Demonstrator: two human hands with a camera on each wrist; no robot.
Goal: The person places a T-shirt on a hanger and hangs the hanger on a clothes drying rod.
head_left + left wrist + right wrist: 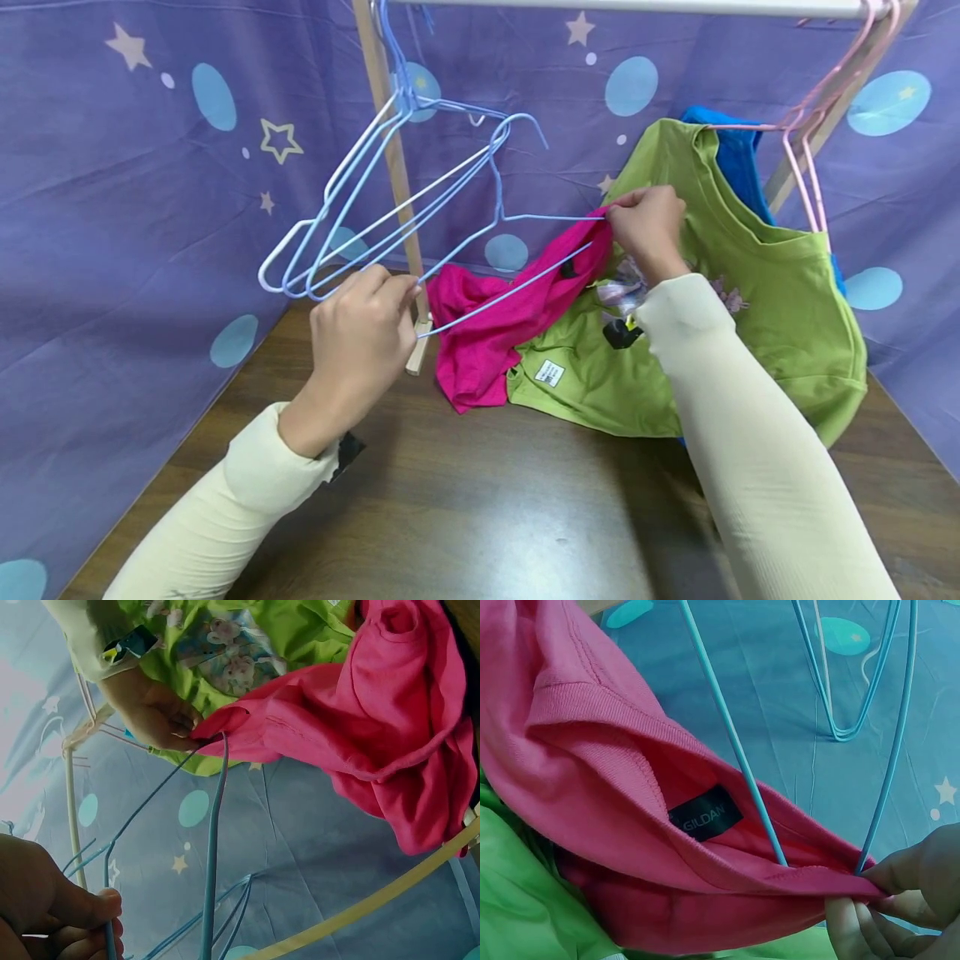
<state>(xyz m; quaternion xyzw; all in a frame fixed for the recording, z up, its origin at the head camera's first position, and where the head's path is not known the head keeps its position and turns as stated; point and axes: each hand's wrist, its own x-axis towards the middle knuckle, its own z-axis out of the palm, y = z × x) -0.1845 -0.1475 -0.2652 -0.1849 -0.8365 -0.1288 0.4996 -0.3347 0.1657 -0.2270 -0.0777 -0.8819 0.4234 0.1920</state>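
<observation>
Cream sleeves (757, 442) lie nearest me. Left grip (365, 335) clasps the blue hanger (212, 855); at its other end, right grip (649, 223) pinches the pink shirt (480, 350).

The garment (483, 350) is pink, hanger (213, 840) blue, backdrop (142, 250) star-patterned purple.

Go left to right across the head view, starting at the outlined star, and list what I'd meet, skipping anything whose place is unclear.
Outlined star → left hand → pink shirt → right hand → pink hangers.
</observation>
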